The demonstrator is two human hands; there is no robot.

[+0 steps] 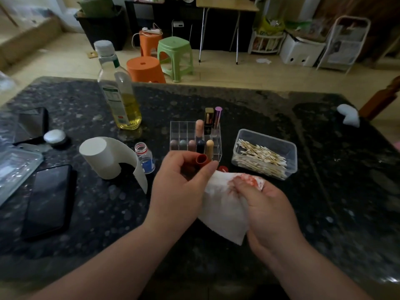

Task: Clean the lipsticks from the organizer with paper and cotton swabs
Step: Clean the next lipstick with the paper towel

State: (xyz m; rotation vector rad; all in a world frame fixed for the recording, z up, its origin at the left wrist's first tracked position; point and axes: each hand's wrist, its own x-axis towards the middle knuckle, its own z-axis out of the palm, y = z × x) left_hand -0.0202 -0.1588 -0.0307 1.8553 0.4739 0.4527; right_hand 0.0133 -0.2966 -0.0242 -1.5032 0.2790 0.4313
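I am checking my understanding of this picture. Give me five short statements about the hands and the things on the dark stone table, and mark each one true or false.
1. The left hand holds a red-brown lipstick tube. True.
2. The white paper sheet in the right hand is spotless. False: it has orange-red stains near the fingers.
3. The cotton swabs lie in a clear plastic box, right of the clear acrylic organizer. True.
4. The tall clear bottle of yellow liquid lies on its side. False: it stands upright with its white cap on.
5. The organizer is empty. False: several lipsticks stand in it.
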